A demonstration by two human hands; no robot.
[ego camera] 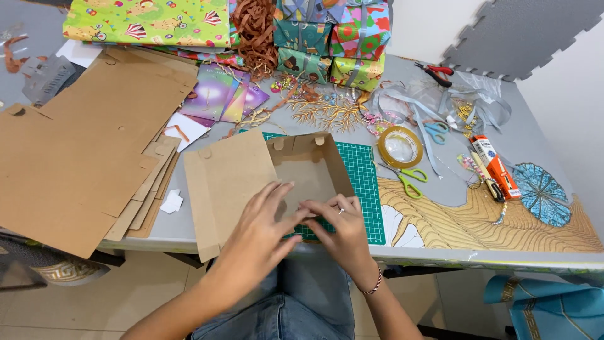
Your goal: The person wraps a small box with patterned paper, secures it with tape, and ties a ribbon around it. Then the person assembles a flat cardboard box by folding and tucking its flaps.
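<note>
A: Nearest the camera, the person is sitting in jeans at the table edge, both arms reaching toward 12 o'clock. The left hand is lying flat on the brown cardboard box blank, fingers spread apart and pressing the big panel down.

B: And the right hand?

A: At 3 o'clock of the left one, fingertips drawn together and pinching a fold at the near rim of the box's open tray part. The blank is sitting half on the green cutting mat, with its tray walls standing up at 12 o'clock from the hands.

B: Step in hand?

A: By the look of it, the walls are being creased up and the near flap is being worked into place. The next move likely calls for holding the panel steady while tucking the flap along its crease, without letting the far walls spring back.

B: Farther out?

A: Flat cardboard sheets are stacking up at 9 o'clock. Green-handled scissors and a roll of clear tape are lying at 2 o'clock. Wrapped gift boxes are sitting at 12 o'clock along the far edge, with red pliers at 1 o'clock.
</note>
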